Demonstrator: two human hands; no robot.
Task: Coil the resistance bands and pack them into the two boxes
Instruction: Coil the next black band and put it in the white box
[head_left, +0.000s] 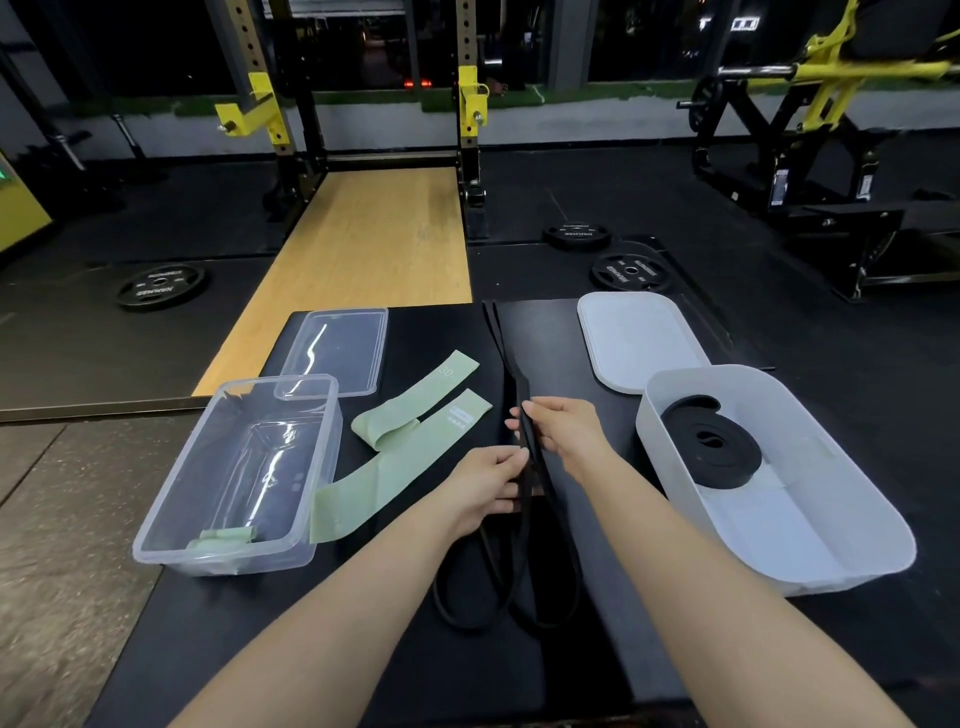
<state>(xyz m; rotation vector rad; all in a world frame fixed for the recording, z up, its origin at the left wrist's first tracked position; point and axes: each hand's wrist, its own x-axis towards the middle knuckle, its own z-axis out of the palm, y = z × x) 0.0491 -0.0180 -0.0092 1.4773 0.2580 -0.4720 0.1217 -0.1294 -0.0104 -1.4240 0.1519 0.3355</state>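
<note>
Gym floor, squat rack and loose weight plates fill the background, and I work at a black padded bench (395, 649) in front of them. My landmark is the white opaque plastic box (852, 551) at the bench's right side; a coiled black rubber band (711, 452) already lies inside it, and its white lid (636, 338) rests just beyond it.

Left of that box, both hands hold a long black rubber loop band (524, 525) that is not yet coiled. My right hand (558, 434) has its fingers curled round the gathered strands, and my left hand (485, 483) pinches the same strands just below it. The band's far end trails away across the bench and its near loops sag toward me.

I judge the main risk to be that slack. If I start rolling without drawing the strands flat together, the coil could twist, come out lopsided and spring open once released. The trailing far end may also drag across the pale green flat fabric bands (415, 415) lying further left of the white box and pull them out of place.

Further left again stands a clear plastic box (171, 540) with a small green roll (221, 538) in it, its clear lid (340, 348) behind. A careless sweep of my left forearm might nudge that light box toward the bench edge.
</note>
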